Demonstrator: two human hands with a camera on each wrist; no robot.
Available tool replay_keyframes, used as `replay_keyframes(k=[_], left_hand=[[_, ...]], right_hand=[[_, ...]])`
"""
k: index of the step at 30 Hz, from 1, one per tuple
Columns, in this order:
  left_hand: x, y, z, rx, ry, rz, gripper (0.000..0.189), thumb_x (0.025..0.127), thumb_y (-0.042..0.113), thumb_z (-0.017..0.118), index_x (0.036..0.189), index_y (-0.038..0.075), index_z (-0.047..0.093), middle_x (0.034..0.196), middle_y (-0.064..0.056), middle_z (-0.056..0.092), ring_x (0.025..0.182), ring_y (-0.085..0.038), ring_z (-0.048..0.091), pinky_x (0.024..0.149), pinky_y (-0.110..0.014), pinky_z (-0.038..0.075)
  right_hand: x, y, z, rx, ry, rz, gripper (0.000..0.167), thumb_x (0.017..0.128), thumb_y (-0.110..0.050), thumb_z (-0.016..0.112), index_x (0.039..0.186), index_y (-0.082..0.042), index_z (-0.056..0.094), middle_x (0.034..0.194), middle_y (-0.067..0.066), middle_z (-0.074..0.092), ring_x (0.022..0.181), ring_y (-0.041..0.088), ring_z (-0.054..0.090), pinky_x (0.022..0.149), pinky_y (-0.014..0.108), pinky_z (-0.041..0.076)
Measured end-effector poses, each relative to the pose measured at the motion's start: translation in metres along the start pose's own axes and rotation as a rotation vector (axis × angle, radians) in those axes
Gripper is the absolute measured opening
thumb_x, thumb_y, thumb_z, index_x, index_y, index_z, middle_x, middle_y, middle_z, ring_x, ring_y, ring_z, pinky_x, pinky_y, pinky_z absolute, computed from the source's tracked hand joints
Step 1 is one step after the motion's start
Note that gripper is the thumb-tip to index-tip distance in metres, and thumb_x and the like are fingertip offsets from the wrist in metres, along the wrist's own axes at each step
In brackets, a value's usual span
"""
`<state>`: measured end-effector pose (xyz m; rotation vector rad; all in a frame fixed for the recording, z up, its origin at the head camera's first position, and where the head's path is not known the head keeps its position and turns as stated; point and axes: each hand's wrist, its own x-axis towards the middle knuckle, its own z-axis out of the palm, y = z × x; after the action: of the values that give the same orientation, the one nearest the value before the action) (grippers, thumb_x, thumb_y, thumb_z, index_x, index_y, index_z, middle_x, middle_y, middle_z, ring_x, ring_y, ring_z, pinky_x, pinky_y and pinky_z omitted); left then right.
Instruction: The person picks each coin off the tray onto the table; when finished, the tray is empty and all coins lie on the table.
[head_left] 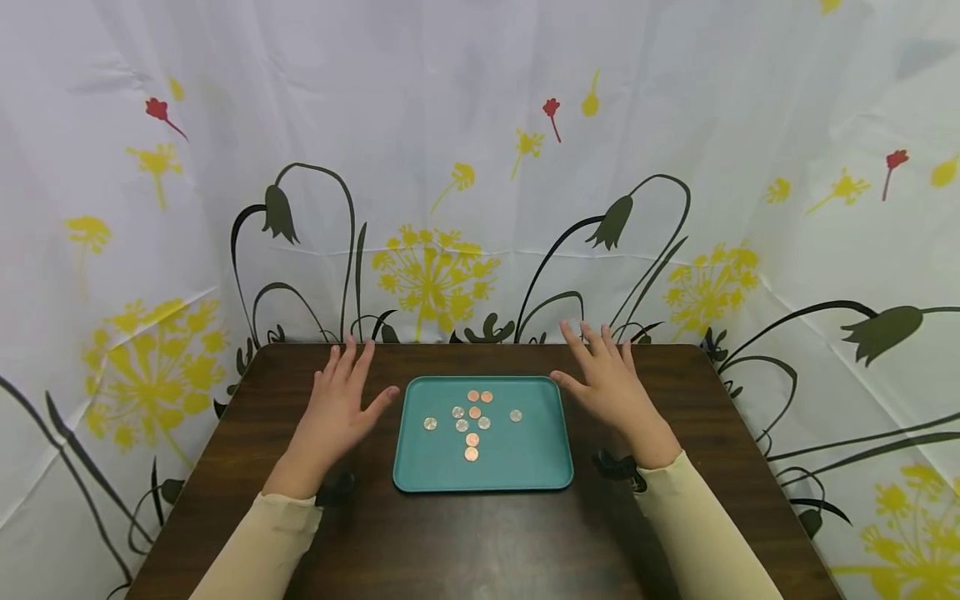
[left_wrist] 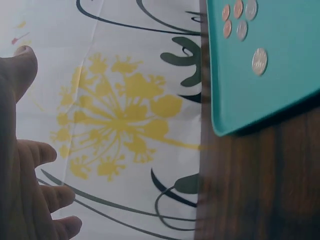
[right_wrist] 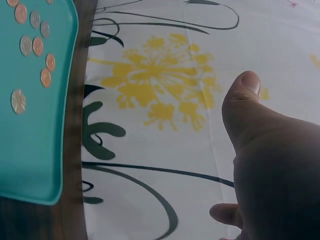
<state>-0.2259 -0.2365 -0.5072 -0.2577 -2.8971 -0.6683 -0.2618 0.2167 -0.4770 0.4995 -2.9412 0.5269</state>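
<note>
A teal tray (head_left: 517, 462) lies on the dark wooden table, with several copper and silver coins scattered over it. One silver coin (head_left: 516, 415) sits apart toward the right, another silver coin (head_left: 430, 423) toward the left. Two copper coins are close together near the far side, and a copper coin (head_left: 471, 454) lies nearest the front. My left hand (head_left: 341, 408) is spread beside the tray's left edge, holding nothing. On the opposite side, my right hand (head_left: 611, 396) has its fingers spread near the tray's right edge, also without anything in it.
The brown table (head_left: 465, 550) extends around the tray on all sides. Behind it hangs a white curtain (head_left: 465, 108) printed with yellow, red and dark green flowers. A black strap (head_left: 618, 467) shows at the right wrist.
</note>
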Motion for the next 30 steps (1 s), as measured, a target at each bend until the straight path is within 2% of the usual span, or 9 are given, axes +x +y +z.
replay_keyframes(k=[7, 11, 14, 16, 18, 21, 24, 28, 30], left_hand=[[-0.008, -0.001, 0.01, -0.081, -0.046, -0.025, 0.098, 0.108, 0.068, 0.053, 0.178, 0.016, 0.008, 0.183, -0.025, 0.004, 0.168, -0.054, 0.004, 0.128, -0.081, 0.011], [-0.014, -0.005, 0.02, -0.12, -0.074, -0.045, 0.097, 0.109, 0.065, 0.054, 0.178, 0.016, 0.006, 0.183, -0.025, 0.005, 0.168, -0.055, 0.003, 0.128, -0.082, 0.013], [-0.017, -0.009, 0.028, -0.191, -0.12, -0.065, 0.098, 0.11, 0.062, 0.055, 0.178, 0.015, 0.001, 0.183, -0.026, 0.004, 0.168, -0.055, 0.002, 0.127, -0.083, 0.014], [-0.021, -0.012, 0.033, -0.256, -0.162, -0.084, 0.097, 0.111, 0.058, 0.054, 0.177, 0.013, -0.001, 0.183, -0.027, 0.002, 0.168, -0.055, 0.001, 0.126, -0.083, 0.013], [-0.025, -0.014, 0.039, -0.311, -0.208, -0.104, 0.097, 0.112, 0.056, 0.053, 0.177, 0.012, -0.004, 0.182, -0.028, 0.0, 0.167, -0.056, 0.002, 0.126, -0.083, 0.014], [-0.032, -0.015, 0.048, -0.376, -0.272, -0.133, 0.097, 0.113, 0.055, 0.052, 0.176, 0.014, -0.008, 0.181, -0.03, -0.003, 0.167, -0.057, 0.003, 0.126, -0.082, 0.015], [-0.038, -0.015, 0.056, -0.463, -0.324, -0.145, 0.097, 0.113, 0.052, 0.053, 0.176, 0.016, -0.011, 0.182, -0.028, -0.004, 0.167, -0.056, 0.003, 0.128, -0.081, 0.016], [-0.043, -0.017, 0.063, -0.567, -0.392, -0.156, 0.099, 0.113, 0.047, 0.056, 0.176, 0.016, -0.014, 0.184, -0.022, -0.003, 0.169, -0.051, 0.003, 0.13, -0.078, 0.014], [-0.044, -0.017, 0.067, -0.581, -0.42, -0.165, 0.105, 0.111, 0.047, 0.061, 0.175, 0.015, -0.016, 0.184, -0.021, -0.004, 0.169, -0.05, 0.001, 0.131, -0.077, 0.013]], right_hand=[[-0.004, -0.004, 0.016, 0.055, 0.023, 0.004, 0.086, 0.108, -0.06, 0.061, 0.176, -0.041, 0.011, 0.179, 0.016, 0.03, 0.171, 0.046, 0.011, 0.133, 0.076, 0.003], [-0.004, -0.006, 0.024, 0.092, 0.045, -0.021, 0.085, 0.108, -0.053, 0.065, 0.177, -0.034, 0.018, 0.172, 0.021, 0.04, 0.166, 0.047, 0.027, 0.133, 0.076, 0.01], [-0.003, -0.008, 0.033, 0.126, 0.035, -0.028, 0.085, 0.108, -0.052, 0.065, 0.177, -0.033, 0.019, 0.162, 0.023, 0.049, 0.153, 0.048, 0.047, 0.127, 0.072, 0.032], [-0.003, -0.011, 0.039, 0.147, 0.024, -0.019, 0.085, 0.108, -0.052, 0.065, 0.177, -0.035, 0.017, 0.151, 0.022, 0.055, 0.137, 0.043, 0.058, 0.115, 0.065, 0.048], [-0.004, -0.014, 0.045, 0.17, 0.007, 0.005, 0.086, 0.108, -0.052, 0.065, 0.176, -0.04, 0.014, 0.141, 0.02, 0.06, 0.124, 0.037, 0.062, 0.102, 0.058, 0.056], [-0.005, -0.018, 0.053, 0.21, -0.01, 0.041, 0.087, 0.107, -0.05, 0.067, 0.175, -0.045, 0.013, 0.13, 0.015, 0.064, 0.117, 0.031, 0.064, 0.095, 0.054, 0.057], [-0.004, -0.021, 0.062, 0.271, -0.018, 0.074, 0.086, 0.107, -0.048, 0.07, 0.174, -0.048, 0.016, 0.129, 0.014, 0.065, 0.116, 0.033, 0.067, 0.095, 0.055, 0.059], [0.0, -0.023, 0.076, 0.356, -0.013, 0.099, 0.082, 0.107, -0.04, 0.073, 0.174, -0.043, 0.025, 0.129, 0.011, 0.064, 0.114, 0.03, 0.068, 0.092, 0.052, 0.06], [0.002, -0.023, 0.084, 0.381, -0.016, 0.109, 0.082, 0.106, -0.037, 0.075, 0.173, -0.038, 0.03, 0.128, 0.01, 0.065, 0.113, 0.026, 0.068, 0.09, 0.049, 0.061]])
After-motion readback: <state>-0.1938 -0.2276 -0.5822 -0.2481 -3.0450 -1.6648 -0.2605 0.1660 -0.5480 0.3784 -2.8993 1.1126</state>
